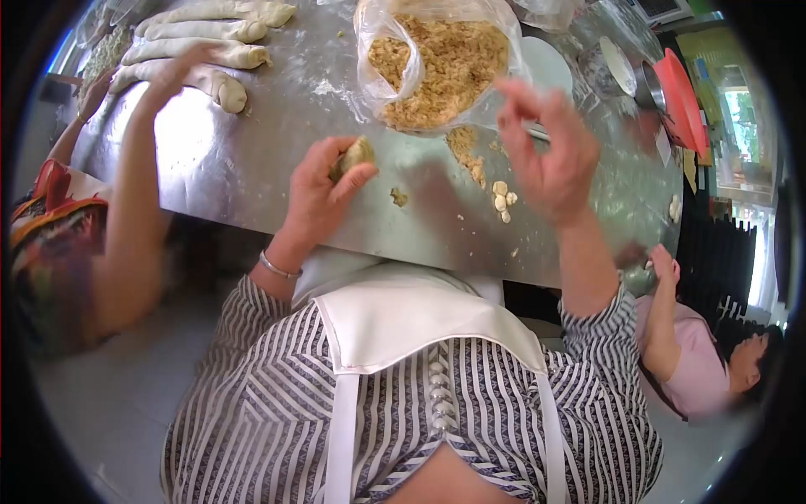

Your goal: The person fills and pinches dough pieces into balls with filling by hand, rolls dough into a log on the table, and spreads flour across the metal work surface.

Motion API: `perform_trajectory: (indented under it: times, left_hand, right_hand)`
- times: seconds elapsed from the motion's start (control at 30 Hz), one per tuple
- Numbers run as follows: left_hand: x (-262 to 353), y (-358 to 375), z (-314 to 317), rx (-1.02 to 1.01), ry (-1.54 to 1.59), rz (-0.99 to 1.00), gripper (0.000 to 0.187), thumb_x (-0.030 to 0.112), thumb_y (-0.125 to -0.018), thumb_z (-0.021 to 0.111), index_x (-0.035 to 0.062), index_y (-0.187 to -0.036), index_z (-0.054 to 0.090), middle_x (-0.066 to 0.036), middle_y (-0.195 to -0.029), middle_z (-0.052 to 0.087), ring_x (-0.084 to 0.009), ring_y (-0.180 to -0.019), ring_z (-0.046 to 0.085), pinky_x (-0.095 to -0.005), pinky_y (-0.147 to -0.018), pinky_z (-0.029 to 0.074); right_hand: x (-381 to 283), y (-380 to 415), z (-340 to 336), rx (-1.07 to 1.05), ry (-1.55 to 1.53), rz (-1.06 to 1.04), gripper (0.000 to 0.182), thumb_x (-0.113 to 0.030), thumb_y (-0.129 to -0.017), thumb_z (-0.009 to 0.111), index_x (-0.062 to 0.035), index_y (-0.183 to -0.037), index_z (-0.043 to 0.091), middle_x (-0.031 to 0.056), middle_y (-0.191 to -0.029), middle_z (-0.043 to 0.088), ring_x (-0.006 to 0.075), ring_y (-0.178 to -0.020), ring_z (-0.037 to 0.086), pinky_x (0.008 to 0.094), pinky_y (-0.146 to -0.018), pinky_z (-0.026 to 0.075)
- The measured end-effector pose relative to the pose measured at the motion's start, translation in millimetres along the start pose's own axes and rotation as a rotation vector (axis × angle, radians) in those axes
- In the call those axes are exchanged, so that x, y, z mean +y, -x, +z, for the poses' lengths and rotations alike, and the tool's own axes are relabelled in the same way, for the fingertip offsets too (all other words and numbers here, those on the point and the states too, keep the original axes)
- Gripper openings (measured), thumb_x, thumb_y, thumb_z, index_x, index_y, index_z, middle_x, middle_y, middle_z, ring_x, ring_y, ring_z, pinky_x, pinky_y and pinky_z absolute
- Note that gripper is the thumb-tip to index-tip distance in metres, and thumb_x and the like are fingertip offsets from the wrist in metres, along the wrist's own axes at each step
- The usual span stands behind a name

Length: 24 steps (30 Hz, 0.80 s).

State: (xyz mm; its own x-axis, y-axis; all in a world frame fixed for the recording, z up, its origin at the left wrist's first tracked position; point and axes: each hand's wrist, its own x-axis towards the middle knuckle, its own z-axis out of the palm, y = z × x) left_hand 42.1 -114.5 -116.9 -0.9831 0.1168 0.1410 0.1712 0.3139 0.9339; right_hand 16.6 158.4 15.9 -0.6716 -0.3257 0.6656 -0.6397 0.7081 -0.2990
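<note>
My left hand (319, 185) is closed around a small piece of pale, greenish-beige dough (359, 154), held above the near part of the metal table. My right hand (550, 155) is raised at the right, fingers apart and slightly blurred, with nothing visible in it. Just beyond both hands sits a clear plastic bag (411, 71) holding brown crumbly filling (457, 63). Some filling (464, 155) has spilled in front of it. Several small white dough bits (502, 200) lie below my right hand, and a small scrap (399, 197) lies between my hands.
Several long dough rolls (206, 55) lie at the far left, where a co-worker's hand (180, 71) reaches over them. Bowls (617, 67) and a red basin (678, 101) stand at the far right. Another person's hand (663, 265) is at the table's right edge.
</note>
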Motion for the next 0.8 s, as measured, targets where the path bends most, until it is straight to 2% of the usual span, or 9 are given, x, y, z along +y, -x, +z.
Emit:
perform_trajectory:
  times: [0.1,0.2,0.3,0.4,0.5,0.6,0.7,0.8]
  left_hand:
    - [3,-2,17,0.047,0.061,0.091,0.035,0.023,-0.084,0.083,0.0098,-0.113,0.070,-0.008,-0.100,0.067,-0.0275,-0.098,0.062,-0.0386,-0.087,0.049]
    - [40,-3,31,-0.072,-0.479,0.532,0.036,0.020,-0.084,0.080,0.0092,-0.117,0.068,-0.008,-0.108,0.066,-0.0291,-0.105,0.061,-0.0406,-0.093,0.049]
    - [23,12,54,-0.197,-0.623,0.690,0.038,0.023,-0.083,0.079,0.0128,-0.118,0.068,-0.005,-0.117,0.064,-0.0283,-0.111,0.059,-0.0426,-0.097,0.046]
    - [11,14,36,-0.270,-0.737,0.584,0.039,0.025,-0.085,0.078,0.0134,-0.120,0.066,-0.004,-0.122,0.063,-0.0281,-0.110,0.058,-0.0428,-0.098,0.045]
    - [5,-2,8,-0.141,-0.786,0.446,0.038,0.028,-0.088,0.075,0.0125,-0.122,0.066,-0.004,-0.120,0.061,-0.0289,-0.113,0.057,-0.0451,-0.099,0.044]
    - [30,2,-13,-0.239,-0.805,0.488,0.038,0.027,-0.094,0.070,0.0110,-0.127,0.066,-0.006,-0.124,0.064,-0.0318,-0.115,0.058,-0.0458,-0.099,0.046]
    - [24,-4,-22,-0.191,-0.566,0.280,0.039,0.027,-0.098,0.067,0.0108,-0.133,0.065,-0.013,-0.127,0.065,-0.0352,-0.117,0.058,-0.0438,-0.101,0.046]
    - [43,-30,-20,-0.019,-0.642,0.144,0.040,0.031,-0.101,0.062,0.0072,-0.134,0.064,-0.017,-0.134,0.064,-0.0377,-0.126,0.056,-0.0443,-0.108,0.044]
  right_hand:
    - [-6,69,-13,-0.067,-0.004,0.171,0.026,-0.002,-0.089,0.072,-0.0082,-0.114,0.070,0.0061,-0.086,0.066,0.0229,-0.076,0.065,0.0355,-0.069,0.053]
    - [-13,121,-17,-0.066,-0.009,0.357,0.026,-0.001,-0.089,0.071,-0.0074,-0.114,0.070,0.0065,-0.086,0.066,0.0242,-0.077,0.065,0.0361,-0.070,0.052]
    - [-12,164,-24,-0.029,0.036,0.415,0.026,0.000,-0.090,0.069,-0.0067,-0.114,0.070,0.0075,-0.087,0.066,0.0248,-0.079,0.065,0.0366,-0.073,0.052]
    - [-3,201,-29,0.036,0.096,0.451,0.026,0.001,-0.092,0.067,-0.0059,-0.116,0.070,0.0082,-0.088,0.066,0.0246,-0.081,0.064,0.0368,-0.075,0.053]
    - [11,227,-29,0.114,0.096,0.535,0.025,-0.001,-0.094,0.065,-0.0053,-0.119,0.069,0.0082,-0.090,0.067,0.0240,-0.082,0.065,0.0365,-0.076,0.053]
    - [15,240,-29,0.125,0.092,0.601,0.025,-0.004,-0.097,0.064,-0.0051,-0.122,0.068,0.0078,-0.092,0.067,0.0227,-0.083,0.065,0.0357,-0.078,0.054]
    - [15,244,-22,0.135,0.096,0.636,0.025,-0.006,-0.098,0.062,-0.0049,-0.123,0.067,0.0075,-0.094,0.068,0.0209,-0.084,0.066,0.0347,-0.080,0.054]
    - [15,244,-22,0.127,0.122,0.647,0.025,-0.007,-0.098,0.063,-0.0056,-0.122,0.068,0.0076,-0.093,0.067,0.0221,-0.084,0.065,0.0359,-0.079,0.054]
